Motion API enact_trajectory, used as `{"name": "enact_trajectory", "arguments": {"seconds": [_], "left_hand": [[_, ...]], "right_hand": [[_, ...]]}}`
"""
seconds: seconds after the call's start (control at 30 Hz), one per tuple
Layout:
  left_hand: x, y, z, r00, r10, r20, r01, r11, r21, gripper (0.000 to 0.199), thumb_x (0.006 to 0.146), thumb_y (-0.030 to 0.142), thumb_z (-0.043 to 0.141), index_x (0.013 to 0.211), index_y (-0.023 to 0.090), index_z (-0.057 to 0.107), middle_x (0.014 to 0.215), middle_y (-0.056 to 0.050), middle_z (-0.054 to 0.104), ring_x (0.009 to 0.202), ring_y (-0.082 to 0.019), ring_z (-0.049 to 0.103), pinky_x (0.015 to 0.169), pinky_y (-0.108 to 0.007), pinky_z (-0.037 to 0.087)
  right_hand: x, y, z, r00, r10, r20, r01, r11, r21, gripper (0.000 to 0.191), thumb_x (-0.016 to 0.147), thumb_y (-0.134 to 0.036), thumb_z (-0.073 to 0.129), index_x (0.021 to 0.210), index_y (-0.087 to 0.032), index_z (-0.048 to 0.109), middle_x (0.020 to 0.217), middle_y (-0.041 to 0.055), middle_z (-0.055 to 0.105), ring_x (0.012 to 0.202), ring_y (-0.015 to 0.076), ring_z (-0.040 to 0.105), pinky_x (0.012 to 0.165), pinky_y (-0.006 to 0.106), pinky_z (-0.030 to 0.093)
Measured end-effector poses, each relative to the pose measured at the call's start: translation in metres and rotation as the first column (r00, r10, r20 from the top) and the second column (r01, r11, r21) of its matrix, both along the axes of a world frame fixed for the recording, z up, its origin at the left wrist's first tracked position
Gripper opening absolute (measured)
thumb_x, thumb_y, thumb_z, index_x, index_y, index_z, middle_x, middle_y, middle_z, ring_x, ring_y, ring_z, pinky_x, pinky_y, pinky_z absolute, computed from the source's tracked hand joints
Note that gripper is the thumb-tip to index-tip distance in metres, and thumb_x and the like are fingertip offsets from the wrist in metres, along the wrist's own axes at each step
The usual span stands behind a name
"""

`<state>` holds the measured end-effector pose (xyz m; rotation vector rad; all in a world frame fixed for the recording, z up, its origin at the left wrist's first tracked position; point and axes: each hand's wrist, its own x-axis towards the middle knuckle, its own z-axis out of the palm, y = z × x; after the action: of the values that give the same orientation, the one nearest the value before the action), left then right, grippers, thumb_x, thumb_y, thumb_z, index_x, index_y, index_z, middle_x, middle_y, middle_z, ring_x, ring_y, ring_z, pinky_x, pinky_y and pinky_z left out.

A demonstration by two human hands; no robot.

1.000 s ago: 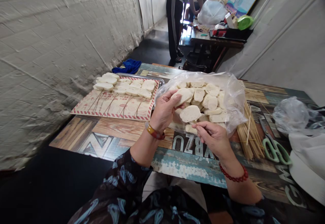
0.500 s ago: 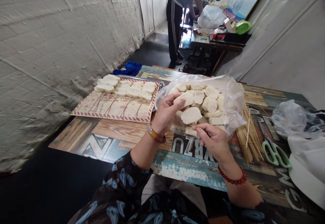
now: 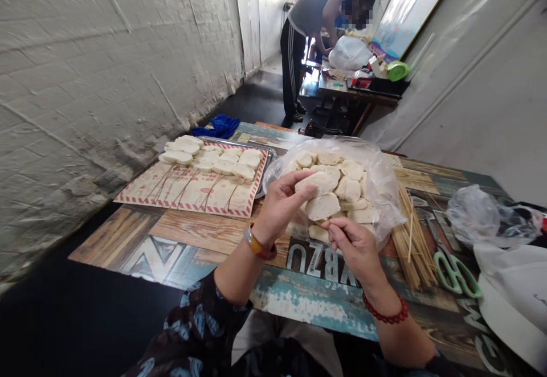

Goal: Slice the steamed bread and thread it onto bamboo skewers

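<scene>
In my left hand (image 3: 284, 203), pinched between thumb and fingers, is a pale bread slice (image 3: 319, 181). Just below it, touching or nearly so, is a second bread slice (image 3: 322, 207). My right hand (image 3: 354, 246) is closed with its fingertips on a thin wooden skewer (image 3: 326, 222) under that lower slice; most of the skewer is hidden. Behind both hands lies an open clear plastic bag (image 3: 387, 195) full of similar slices. To the left, rows of slices on skewers (image 3: 213, 159) rest on a sheet of printed paper (image 3: 141, 192) over a metal tray (image 3: 270, 163).
Right of the bag lie a bundle of wooden skewers (image 3: 412, 251), green-handled scissors (image 3: 455, 269), a crumpled plastic bag (image 3: 481, 212) and a white cap (image 3: 508, 297). A blue cloth (image 3: 220, 126) sits at the far edge. Another person (image 3: 294, 52) bends over a table behind.
The view has shifted a little, so the table appears lower. The slice in my left hand has come closer to the lower slice. Both hands keep their grip.
</scene>
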<state>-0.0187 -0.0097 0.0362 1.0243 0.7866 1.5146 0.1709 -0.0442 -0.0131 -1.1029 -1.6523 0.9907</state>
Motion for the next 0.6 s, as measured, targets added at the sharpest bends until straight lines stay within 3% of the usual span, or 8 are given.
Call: {"name": "enact_trajectory", "arguments": {"seconds": [0.07, 0.17, 0.3, 0.4, 0.6], "left_hand": [[-0.001, -0.003, 0.004, 0.998, -0.011, 0.063, 0.013, 1.000, -0.024, 0.041, 0.074, 0.046, 0.085, 0.105, 0.020, 0.079, 0.107, -0.008, 0.076, 0.092, -0.019, 0.068, 0.079, -0.026, 0.053], [-0.002, -0.004, 0.006, 0.983, -0.041, 0.179, 0.061, 0.992, -0.107, 0.049, 0.074, 0.053, 0.083, 0.111, 0.021, 0.077, 0.092, -0.006, 0.075, 0.081, -0.017, 0.068, 0.071, -0.026, 0.053], [0.000, -0.001, 0.004, 0.960, -0.090, 0.264, 0.134, 0.979, -0.154, 0.049, 0.069, 0.047, 0.089, 0.108, 0.019, 0.077, 0.086, -0.004, 0.074, 0.076, -0.014, 0.067, 0.070, -0.024, 0.053], [0.003, -0.001, 0.001, 0.959, -0.085, 0.272, 0.131, 0.979, -0.155, 0.044, 0.066, 0.042, 0.091, 0.100, 0.017, 0.079, 0.088, -0.005, 0.076, 0.077, -0.013, 0.066, 0.070, -0.023, 0.052], [0.008, -0.004, -0.002, 0.989, 0.021, 0.149, 0.000, 0.990, -0.142, 0.038, 0.064, 0.037, 0.092, 0.094, 0.017, 0.081, 0.090, -0.005, 0.078, 0.077, -0.014, 0.066, 0.072, -0.024, 0.052]], "right_hand": [[0.001, 0.000, -0.002, 1.000, -0.002, -0.012, 0.002, 1.000, 0.018, 0.023, 0.097, -0.036, 0.060, 0.093, -0.020, 0.077, 0.063, -0.0017, 0.062, 0.051, 0.0117, 0.058, 0.052, 0.024, 0.048], [0.001, 0.001, -0.004, 1.000, 0.007, -0.019, -0.006, 1.000, 0.013, 0.023, 0.097, -0.036, 0.060, 0.095, -0.020, 0.076, 0.065, -0.0015, 0.063, 0.052, 0.0116, 0.058, 0.051, 0.023, 0.048], [-0.001, 0.000, -0.005, 1.000, 0.011, -0.019, -0.011, 1.000, -0.008, 0.024, 0.097, -0.038, 0.061, 0.095, -0.020, 0.076, 0.065, -0.0013, 0.063, 0.050, 0.0113, 0.057, 0.050, 0.023, 0.047], [-0.001, -0.001, -0.006, 0.999, 0.006, -0.037, -0.007, 1.000, -0.029, 0.024, 0.097, -0.039, 0.061, 0.096, -0.020, 0.076, 0.064, -0.0016, 0.062, 0.050, 0.0112, 0.057, 0.048, 0.023, 0.046], [0.000, -0.002, -0.009, 1.000, -0.018, -0.024, 0.018, 1.000, -0.026, 0.025, 0.097, -0.039, 0.061, 0.096, -0.020, 0.077, 0.068, -0.0002, 0.064, 0.051, 0.0114, 0.058, 0.048, 0.023, 0.047]]}}
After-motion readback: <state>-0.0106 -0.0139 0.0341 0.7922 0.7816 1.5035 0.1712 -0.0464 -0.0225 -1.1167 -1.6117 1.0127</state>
